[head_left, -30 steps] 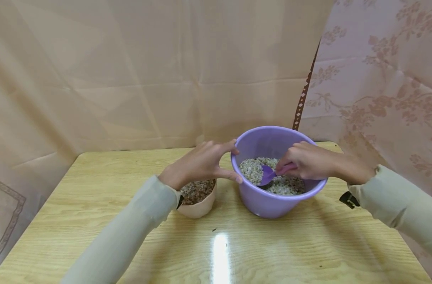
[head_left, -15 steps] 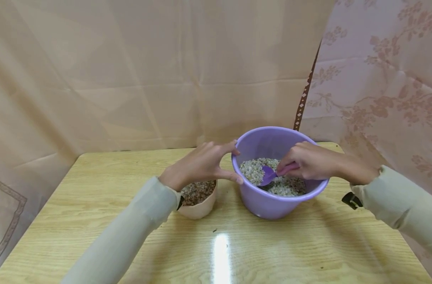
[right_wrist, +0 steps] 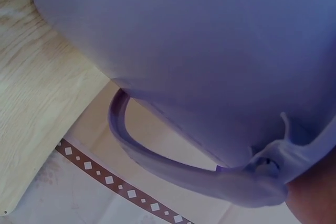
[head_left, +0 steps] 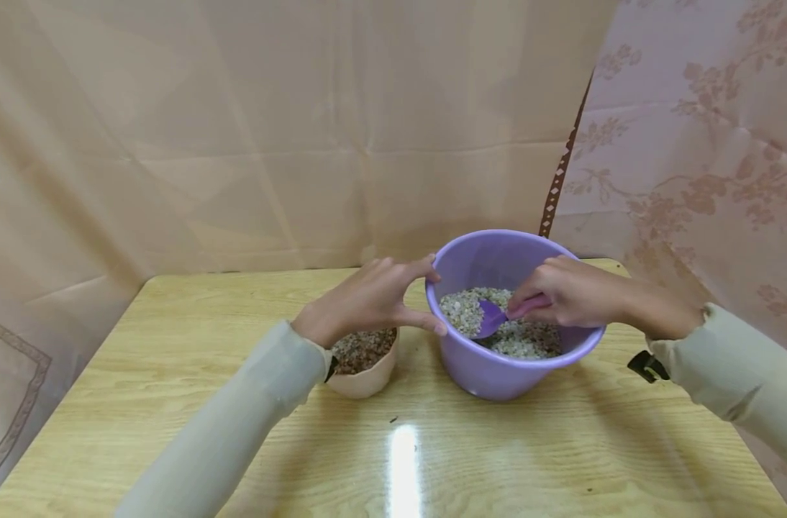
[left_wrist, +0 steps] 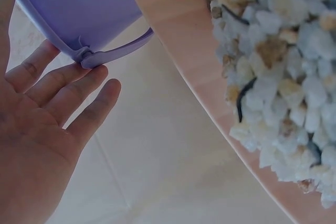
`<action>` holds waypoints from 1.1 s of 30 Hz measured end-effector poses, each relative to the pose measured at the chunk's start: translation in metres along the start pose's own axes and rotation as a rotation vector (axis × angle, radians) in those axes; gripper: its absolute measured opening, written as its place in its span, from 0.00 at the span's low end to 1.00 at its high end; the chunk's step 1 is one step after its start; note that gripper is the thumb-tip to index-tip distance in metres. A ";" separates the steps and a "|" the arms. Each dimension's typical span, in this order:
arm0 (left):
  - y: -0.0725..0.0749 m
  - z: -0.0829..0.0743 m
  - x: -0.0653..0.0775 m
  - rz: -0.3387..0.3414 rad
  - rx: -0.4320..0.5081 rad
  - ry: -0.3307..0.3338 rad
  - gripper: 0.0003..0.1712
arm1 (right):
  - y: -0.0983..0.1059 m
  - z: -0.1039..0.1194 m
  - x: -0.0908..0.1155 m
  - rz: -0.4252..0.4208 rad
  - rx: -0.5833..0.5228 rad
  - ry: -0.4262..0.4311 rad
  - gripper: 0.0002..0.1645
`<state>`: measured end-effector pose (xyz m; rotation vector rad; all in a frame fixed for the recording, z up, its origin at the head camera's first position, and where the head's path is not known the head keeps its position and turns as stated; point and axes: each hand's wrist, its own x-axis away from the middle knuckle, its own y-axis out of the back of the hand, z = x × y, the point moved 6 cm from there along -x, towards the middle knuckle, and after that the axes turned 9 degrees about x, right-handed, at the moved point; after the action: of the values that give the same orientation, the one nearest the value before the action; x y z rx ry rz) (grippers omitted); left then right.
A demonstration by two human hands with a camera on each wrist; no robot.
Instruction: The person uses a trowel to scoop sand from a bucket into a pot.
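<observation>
Purple scoop [head_left: 492, 319] is inside the lilac bucket [head_left: 493, 375], bowl down in the pale gravel [head_left: 526, 342], toward the bucket's L side; its handle slants up to the R. R hand [head_left: 565, 293] has that handle, fingers curled tight round it w/ the knuckles up; the hand is within the bucket's mouth, forearm crossing over the R rim. R wrist cam doesn't show the fingers, mostly bucket wall & the bail handle [right_wrist: 168, 166], hanging at the side.

L hand [head_left: 367, 298] is at the bucket's L rim: thumb & index spread wide apart, tips touching the rim, other fingers fairly straight & a bit fanned in L wrist view, just by the bail joint. It's touching the bucket only, no closed grip.

Peach pot [head_left: 366, 381] stands upright just L of the bucket, apart from it, partly hidden under L hand & wrist. It's filled w/ stones [head_left: 361, 352], white/tan/brown mix, plus a few thin dark bits in the close view.

Both containers sit on the wood-grain surface [head_left: 510, 460], w/ a bright light streak [head_left: 403, 467] in front. Behind: beige cloth [head_left: 270, 158]; to the R, floral cloth [head_left: 704, 144], w/ a brown diamond-pattern strip [head_left: 558, 176] btwn.
</observation>
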<state>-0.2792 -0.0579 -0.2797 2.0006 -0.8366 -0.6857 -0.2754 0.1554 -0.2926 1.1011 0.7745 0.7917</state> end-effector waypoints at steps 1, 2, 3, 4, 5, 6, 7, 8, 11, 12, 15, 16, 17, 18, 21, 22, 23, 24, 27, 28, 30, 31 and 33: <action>0.000 0.000 0.000 0.001 0.001 0.000 0.45 | 0.000 0.000 0.000 -0.004 0.001 0.003 0.16; 0.000 0.000 0.000 0.002 0.005 0.001 0.45 | 0.000 0.000 0.000 -0.008 0.000 0.007 0.16; 0.000 -0.001 0.000 0.003 0.007 0.002 0.45 | 0.000 0.000 0.000 -0.011 -0.003 0.011 0.16; 0.000 -0.001 0.000 0.005 0.008 0.002 0.45 | 0.000 0.001 0.000 -0.012 -0.011 0.013 0.16; 0.000 -0.001 0.000 0.007 0.011 0.003 0.46 | -0.001 0.001 0.001 -0.014 -0.020 0.017 0.16; 0.000 -0.001 0.000 0.009 0.012 0.005 0.46 | -0.001 0.001 0.001 -0.016 -0.030 0.021 0.16; 0.000 -0.001 0.000 0.010 0.014 0.006 0.45 | -0.001 0.002 0.001 -0.018 -0.040 0.023 0.16; 0.000 -0.001 0.000 0.010 0.014 0.006 0.45 | 0.000 0.002 0.002 -0.020 -0.047 0.025 0.16; 0.000 -0.002 0.000 0.007 0.010 0.006 0.45 | 0.000 0.002 0.003 -0.028 -0.065 0.020 0.16; 0.000 -0.002 -0.001 0.006 0.009 0.005 0.45 | 0.000 0.002 0.003 -0.028 -0.070 0.016 0.16; 0.001 -0.002 -0.001 0.005 0.004 0.007 0.45 | 0.000 0.002 0.004 -0.029 -0.074 0.008 0.16; 0.000 -0.002 -0.001 0.007 0.007 0.008 0.45 | 0.001 0.002 0.004 -0.030 -0.071 0.005 0.16; 0.000 -0.002 -0.001 0.005 0.007 0.008 0.45 | 0.001 0.001 0.005 -0.032 -0.069 0.001 0.16; 0.000 -0.002 -0.001 0.004 0.007 0.008 0.45 | 0.002 0.001 0.005 -0.034 -0.065 -0.003 0.16; 0.000 -0.002 -0.001 0.005 0.008 0.005 0.45 | 0.004 0.000 0.005 -0.045 -0.054 -0.011 0.16; 0.000 -0.002 -0.001 0.006 0.008 0.004 0.45 | 0.004 0.000 0.006 -0.045 -0.057 -0.014 0.15; 0.000 -0.002 -0.001 0.006 0.007 0.003 0.45 | 0.004 0.000 0.006 -0.044 -0.062 -0.016 0.15; 0.000 -0.002 -0.001 0.008 0.007 0.003 0.45 | 0.004 0.000 0.006 -0.043 -0.062 -0.018 0.15; 0.000 -0.002 0.000 0.010 0.009 0.001 0.44 | 0.004 -0.001 0.007 -0.041 -0.067 -0.032 0.15; 0.000 -0.002 0.000 0.009 0.009 0.001 0.44 | 0.004 -0.002 0.008 -0.040 -0.066 -0.039 0.15; 0.000 -0.002 0.000 0.005 0.006 -0.001 0.43 | 0.005 -0.003 0.009 -0.042 -0.061 -0.053 0.15; 0.000 -0.002 0.000 0.002 0.004 -0.003 0.43 | 0.005 -0.003 0.009 -0.043 -0.061 -0.058 0.15; -0.001 -0.002 0.000 -0.001 0.004 -0.004 0.43 | 0.005 -0.004 0.010 -0.042 -0.067 -0.070 0.15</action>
<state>-0.2776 -0.0563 -0.2789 2.0045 -0.8401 -0.6898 -0.2746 0.1670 -0.2906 1.0441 0.7055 0.7348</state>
